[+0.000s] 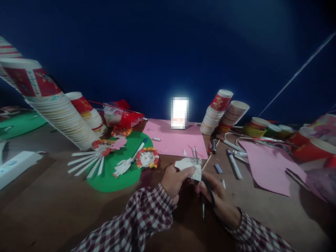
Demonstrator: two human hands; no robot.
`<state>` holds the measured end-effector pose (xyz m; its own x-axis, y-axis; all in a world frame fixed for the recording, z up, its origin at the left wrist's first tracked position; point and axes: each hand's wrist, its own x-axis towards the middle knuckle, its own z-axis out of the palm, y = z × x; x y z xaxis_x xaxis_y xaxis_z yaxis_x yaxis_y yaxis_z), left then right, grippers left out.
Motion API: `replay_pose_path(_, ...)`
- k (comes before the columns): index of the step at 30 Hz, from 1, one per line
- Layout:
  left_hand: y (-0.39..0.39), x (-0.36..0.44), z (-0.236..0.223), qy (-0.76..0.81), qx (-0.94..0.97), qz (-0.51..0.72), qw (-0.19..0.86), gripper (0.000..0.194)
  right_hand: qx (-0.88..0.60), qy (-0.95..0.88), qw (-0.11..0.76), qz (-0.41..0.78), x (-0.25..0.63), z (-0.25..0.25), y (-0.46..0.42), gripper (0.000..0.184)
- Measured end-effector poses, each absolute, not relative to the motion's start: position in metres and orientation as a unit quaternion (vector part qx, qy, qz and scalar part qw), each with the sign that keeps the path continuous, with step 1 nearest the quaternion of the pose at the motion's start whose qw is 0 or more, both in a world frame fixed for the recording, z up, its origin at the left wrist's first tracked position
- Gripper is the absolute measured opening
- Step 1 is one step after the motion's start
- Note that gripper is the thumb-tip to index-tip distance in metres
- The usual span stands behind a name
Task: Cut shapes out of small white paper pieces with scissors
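Between thumb and fingers, my left hand (172, 181) pinches a piece of white paper (186, 164). My right hand (219, 196) is closed around the dark handles of a pair of scissors (195, 156). The scissor blades point away from me and lie at the right part of the paper, slightly apart at the tips. Part of the paper is hidden by my left thumb. To the left, a white paper hand shape (122, 168) and a round red-and-yellow cutout (147, 158) lie on a green sheet (105, 182).
Tall stacks of paper cups (60, 112) lean at left, with more cup stacks (214, 113) at back right. A pink sheet (170, 140) lies ahead, another pink sheet (270, 171) at right. Nearby are a marker (234, 164), a blue eraser-like block (218, 168) and a white power strip (18, 166).
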<state>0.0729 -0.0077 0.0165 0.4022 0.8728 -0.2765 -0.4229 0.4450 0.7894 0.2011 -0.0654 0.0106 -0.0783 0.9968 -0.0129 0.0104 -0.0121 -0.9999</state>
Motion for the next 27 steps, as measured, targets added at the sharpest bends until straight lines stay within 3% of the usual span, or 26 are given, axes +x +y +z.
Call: replay_pose_path(27, -0.0053, 0.0713, 0.0122, 0.342, 0.349, 0.417, 0.766, 0.017, -0.484, -0.542, 0.474, 0.498, 0.2035, 0.0088, -0.0638, 0.032)
